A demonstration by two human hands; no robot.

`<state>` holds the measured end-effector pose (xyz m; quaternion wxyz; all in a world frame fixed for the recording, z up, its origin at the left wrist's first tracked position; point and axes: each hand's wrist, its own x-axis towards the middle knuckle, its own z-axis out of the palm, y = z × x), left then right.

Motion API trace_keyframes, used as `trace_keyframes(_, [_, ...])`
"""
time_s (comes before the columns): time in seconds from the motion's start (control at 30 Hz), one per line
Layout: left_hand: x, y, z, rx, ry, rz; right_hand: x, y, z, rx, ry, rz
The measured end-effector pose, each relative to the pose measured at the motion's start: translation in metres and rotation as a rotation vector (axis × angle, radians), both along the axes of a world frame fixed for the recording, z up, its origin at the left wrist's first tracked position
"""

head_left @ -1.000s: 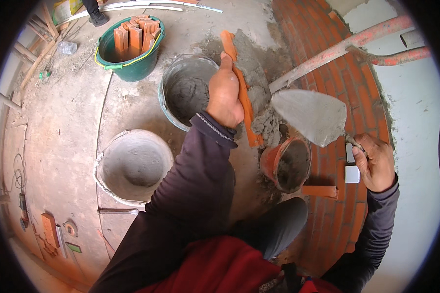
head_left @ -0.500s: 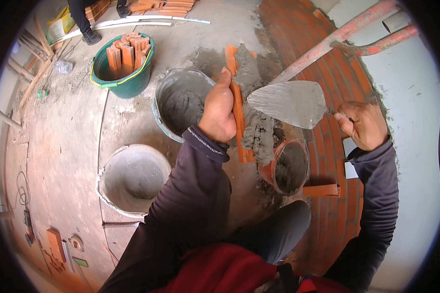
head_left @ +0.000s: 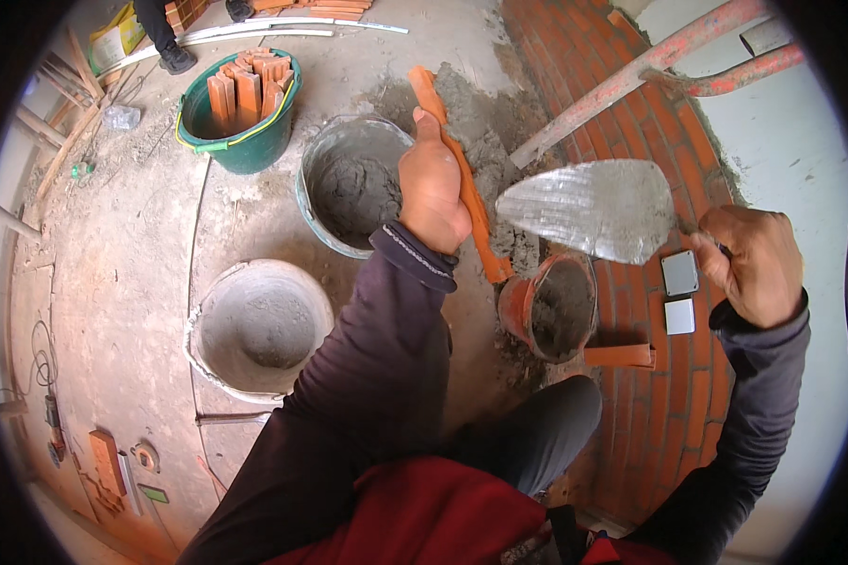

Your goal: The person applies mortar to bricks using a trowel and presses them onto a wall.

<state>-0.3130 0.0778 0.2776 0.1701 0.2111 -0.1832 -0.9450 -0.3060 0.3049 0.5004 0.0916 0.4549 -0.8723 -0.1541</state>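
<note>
My left hand (head_left: pixel 433 184) grips a long orange brick tile (head_left: pixel 448 139) by its side, thumb along its near edge. Grey mortar (head_left: pixel 499 169) shows along the far right side of the tile, though the tile hides part of that face. My right hand (head_left: pixel 749 264) is wrapped around the handle of a pointed trowel (head_left: pixel 589 209), its mortar-streaked blade held flat, apart from the tile, tip pointing left. Close by my left hand stands a bluish bucket (head_left: pixel 317 224) of mortar. Below the trowel is a small orange bucket (head_left: pixel 514 306) with mortar inside.
A whitish bucket (head_left: pixel 320 306) stands left of my forearm. The green tub (head_left: pixel 254 151) holds brick tiles. A red-and-white metal pole (head_left: pixel 622 94) slants over the brick facing (head_left: pixel 622 386). Another person's leg (head_left: pixel 155 28) is at the far left. One loose tile (head_left: pixel 622 355) lies beside the orange bucket.
My right hand and the trowel have moved right, away from the tile. The tile has turned in my left hand, so its mortared face shows less. Two pale switch plates have come into fuller view.
</note>
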Motion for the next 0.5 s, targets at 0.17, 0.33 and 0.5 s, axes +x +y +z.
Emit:
trace_keyframes(0.17, [0.002, -0.001, 0.007, -0.09, -0.101, 0.061, 0.016, -0.012, 0.007, 0.168, -0.03, -0.042])
trace_keyframes(0.33, [0.005, -0.002, 0.005, -0.048, -0.009, 0.052, 0.024, -0.014, 0.019, 0.211, -0.098, -0.117])
trace_keyframes(0.5, [0.002, -0.011, -0.003, 0.102, 0.185, -0.161, 0.007, 0.015, 0.025, 0.006, -0.102, -0.008])
